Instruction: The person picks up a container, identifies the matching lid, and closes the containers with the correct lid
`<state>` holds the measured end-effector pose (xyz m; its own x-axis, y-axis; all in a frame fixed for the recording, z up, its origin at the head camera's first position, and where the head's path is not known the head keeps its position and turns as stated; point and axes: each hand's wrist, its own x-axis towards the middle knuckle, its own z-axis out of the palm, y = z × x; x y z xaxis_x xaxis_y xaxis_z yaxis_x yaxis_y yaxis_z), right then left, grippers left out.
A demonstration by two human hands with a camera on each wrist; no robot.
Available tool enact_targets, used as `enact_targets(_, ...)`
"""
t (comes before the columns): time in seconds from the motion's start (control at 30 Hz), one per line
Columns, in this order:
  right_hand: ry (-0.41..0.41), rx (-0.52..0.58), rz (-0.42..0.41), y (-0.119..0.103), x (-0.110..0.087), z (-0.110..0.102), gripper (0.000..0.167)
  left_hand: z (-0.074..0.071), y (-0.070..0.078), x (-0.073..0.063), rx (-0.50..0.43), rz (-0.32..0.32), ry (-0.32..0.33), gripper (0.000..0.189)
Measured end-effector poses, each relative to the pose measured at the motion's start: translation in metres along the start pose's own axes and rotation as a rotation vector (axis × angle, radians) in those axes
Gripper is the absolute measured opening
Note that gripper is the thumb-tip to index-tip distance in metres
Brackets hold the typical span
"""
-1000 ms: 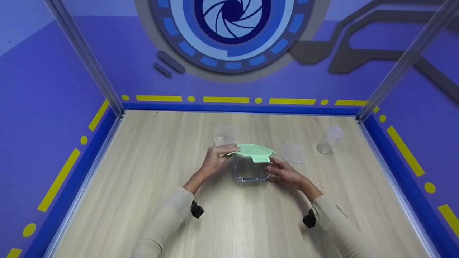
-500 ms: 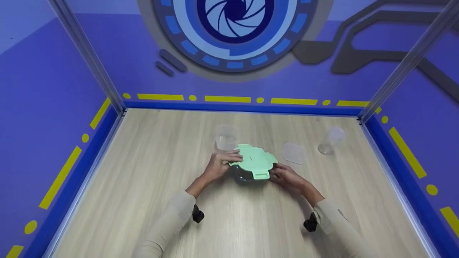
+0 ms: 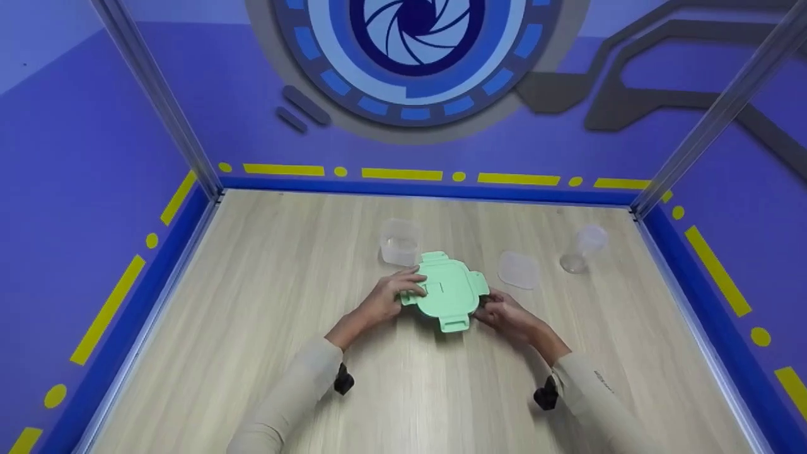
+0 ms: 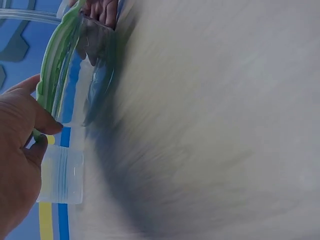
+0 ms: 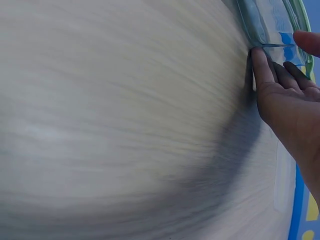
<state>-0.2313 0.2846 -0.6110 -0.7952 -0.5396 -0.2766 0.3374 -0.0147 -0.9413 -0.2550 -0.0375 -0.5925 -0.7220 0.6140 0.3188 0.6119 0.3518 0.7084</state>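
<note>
The left hand (image 3: 381,301) pinches the near-left tab side of a green lid, fingertips on top and thumb beneath; just beyond stands a clear tub (image 3: 399,243). The green lid (image 3: 451,287) lies over a glass container (image 5: 272,22) between the hands. The right hand (image 3: 509,316) holds the container's right side, fingers against the glass, thumb up by the lid. Farther right are a flat translucent square (image 3: 519,270) and a clear cylinder (image 3: 586,246).
</note>
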Motion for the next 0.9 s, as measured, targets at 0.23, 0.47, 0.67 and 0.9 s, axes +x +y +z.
enact_targets(0.23, -0.007, 0.043, 0.004, 0.0, 0.001, -0.002, 0.077, -0.009, 0.016, 0.009, 0.149, -0.054, -0.097, 0.042)
enact_targets(0.47, 0.012, 0.05, 0.011, 0.002, 0.003, 0.0, 0.075, -0.01, 0.034, 0.02, 0.287, -0.203, -0.293, 0.094)
enact_targets(0.67, 0.01, 0.042, 0.006, 0.002, 0.004, 0.0, 0.077, -0.007, 0.035, 0.029, 0.328, -0.262, -0.342, 0.123)
enact_targets(0.9, 0.027, 0.025, 0.025, 0.001, 0.004, 0.0, 0.078, -0.011, 0.031, 0.034, 0.248, -0.232, -0.325, 0.125)
